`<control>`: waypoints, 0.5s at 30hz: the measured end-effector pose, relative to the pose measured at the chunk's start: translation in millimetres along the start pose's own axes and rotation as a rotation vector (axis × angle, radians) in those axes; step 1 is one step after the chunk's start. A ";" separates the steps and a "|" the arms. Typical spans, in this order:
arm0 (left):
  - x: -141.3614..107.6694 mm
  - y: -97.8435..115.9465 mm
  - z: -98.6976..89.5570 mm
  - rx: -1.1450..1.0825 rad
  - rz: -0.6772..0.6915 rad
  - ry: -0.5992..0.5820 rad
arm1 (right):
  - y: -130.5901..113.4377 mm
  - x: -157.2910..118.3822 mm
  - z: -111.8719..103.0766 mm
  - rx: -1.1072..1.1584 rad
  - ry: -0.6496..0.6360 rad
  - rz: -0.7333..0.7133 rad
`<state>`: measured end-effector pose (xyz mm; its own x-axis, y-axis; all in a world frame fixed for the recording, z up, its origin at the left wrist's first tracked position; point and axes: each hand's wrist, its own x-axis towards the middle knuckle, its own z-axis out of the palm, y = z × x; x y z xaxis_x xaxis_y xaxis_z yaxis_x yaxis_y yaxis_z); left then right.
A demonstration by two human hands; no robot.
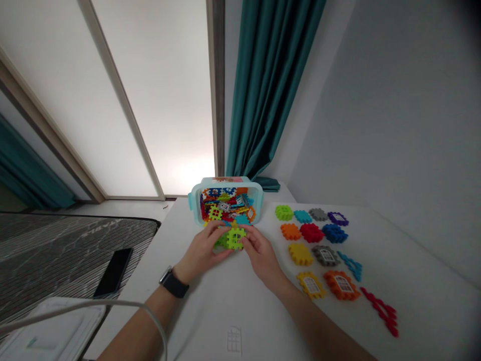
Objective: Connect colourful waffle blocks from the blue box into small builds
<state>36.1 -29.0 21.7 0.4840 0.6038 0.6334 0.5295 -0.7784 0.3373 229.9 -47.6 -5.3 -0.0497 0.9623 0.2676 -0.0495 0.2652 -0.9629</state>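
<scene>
Light-green plastic building pieces are held between my two hands, just in front of the toy box. Fingers and thumb of my left hand (203,248) close round the left side of the green pieces; a dark smartwatch is on that wrist. With thumb and fingertips, my right hand (261,250) grips the right edge of a green lattice piece (235,238) with a window-like opening. Another green part shows behind its left side, partly covered by the fingers; whether the two are joined I cannot tell. A clear window-shaped piece (234,341) lies flat on the white table nearer to me.
A pale-turquoise box (191,200) full of mixed pieces stands just beyond my hands. Sorted stacks, including yellow pieces (300,254) and orange window pieces (341,285), sit at right, with red strips (380,311). A cable (124,303) crosses at lower left; a phone (113,272) lies beyond the table edge.
</scene>
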 end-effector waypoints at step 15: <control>-3.7 -7.7 -3.7 -0.125 -0.126 0.048 | -14.2 4.2 -25.3 -0.717 -0.049 -0.584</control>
<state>27.7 -25.8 19.3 0.3842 0.6913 0.6119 0.4918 -0.7142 0.4981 255.7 -45.8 8.7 -0.2539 0.6649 0.7024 0.5486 0.6971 -0.4616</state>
